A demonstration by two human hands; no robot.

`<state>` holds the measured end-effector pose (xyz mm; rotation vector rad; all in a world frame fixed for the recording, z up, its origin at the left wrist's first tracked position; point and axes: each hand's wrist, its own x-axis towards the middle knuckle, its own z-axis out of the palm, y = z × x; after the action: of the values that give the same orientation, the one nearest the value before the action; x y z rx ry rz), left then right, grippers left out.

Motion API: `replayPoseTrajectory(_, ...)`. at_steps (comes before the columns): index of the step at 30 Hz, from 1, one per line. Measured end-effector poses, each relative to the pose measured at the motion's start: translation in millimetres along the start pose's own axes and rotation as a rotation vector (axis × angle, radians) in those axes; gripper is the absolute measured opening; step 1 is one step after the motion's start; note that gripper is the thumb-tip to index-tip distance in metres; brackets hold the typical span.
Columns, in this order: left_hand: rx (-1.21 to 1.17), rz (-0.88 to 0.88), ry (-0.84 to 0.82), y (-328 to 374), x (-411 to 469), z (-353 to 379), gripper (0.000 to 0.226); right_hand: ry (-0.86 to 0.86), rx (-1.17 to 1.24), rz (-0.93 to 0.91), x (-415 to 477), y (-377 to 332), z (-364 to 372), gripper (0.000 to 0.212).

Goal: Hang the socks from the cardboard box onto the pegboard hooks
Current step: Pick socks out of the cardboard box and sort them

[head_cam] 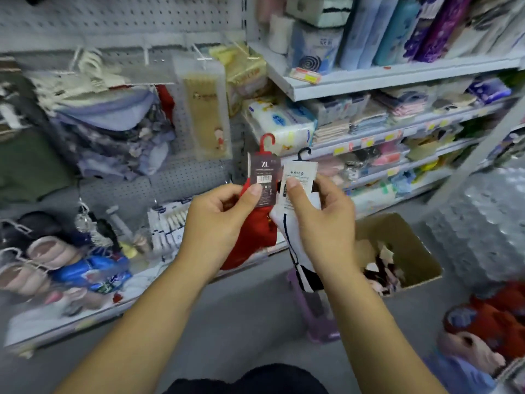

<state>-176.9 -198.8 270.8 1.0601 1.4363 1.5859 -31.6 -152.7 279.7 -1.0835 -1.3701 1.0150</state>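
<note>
Seen from the head camera, both hands are up in front of the person, in the middle of the picture.

The left hand (224, 220) holds a pair of red socks (257, 234). Its thumb presses on the front of the dark paper card (262, 173) round the top of the socks, and its fingers are curled behind. A small red hook (267, 140) sticks up from the card. The red socks hang down below the hand.

The right hand (318, 223) holds a pair of white socks with black lines (292, 243). Its thumb presses on a white paper card (298, 177), and its fingers are curled round the back. A small black hook (304, 153) sticks up from this card. The white socks hang down past the wrist.

The two pairs are side by side, and their cards are very close together.

The cardboard box (412, 245) sits open on the floor (227, 322), low down and to the right of the hands. More socks (380, 268) lie in a heap inside it.

The grey pegboard (170, 174) is behind the hands, to the left. Bags and packs hang on it, but they are blurry. Pink slippers (48, 251) lie on the low shelf under it. To the right stand shelves (397, 75) full of packs and folded cloths.
</note>
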Motion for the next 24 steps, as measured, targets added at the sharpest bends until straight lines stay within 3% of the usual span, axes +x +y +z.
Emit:
replayPoseTrajectory(3,0.019,-0.019,0.033,3.9,-9.0,-53.1,0.026,-0.074,-0.072,-0.068,-20.9,-10.1,67.5,0.016)
replayPoseTrajectory(7,0.049,-0.101,0.075,7.6,-10.4,-136.4,0.037,-0.303,0.038,0.156,-52.8,-27.6,145.9,0.042)
replayPoseTrajectory(9,0.006,-0.158,0.051,7.2,-9.9,-177.1,0.039,-0.378,0.102,0.200,-64.9,-32.8,178.0,0.038)
replayPoseTrajectory(14,-0.014,-0.135,0.069,4.9,-10.9,-260.0,0.018,-0.538,0.203,0.255,-79.9,-41.2,237.9,0.026)
replayPoseTrajectory(15,-0.031,-0.127,0.081,5.4,-9.9,-273.4,0.017,-0.565,0.248,0.268,-81.2,-43.2,247.9,0.029)
replayPoseTrajectory(19,0.024,-0.085,0.081,16.6,-1.7,-313.7,0.049,-0.576,0.317,0.303,-83.1,-51.2,281.2,0.055)
replayPoseTrajectory(24,0.083,-0.028,0.088,22.0,19.7,-334.3,0.033,-0.634,0.312,0.287,-69.8,-57.9,301.4,0.049)
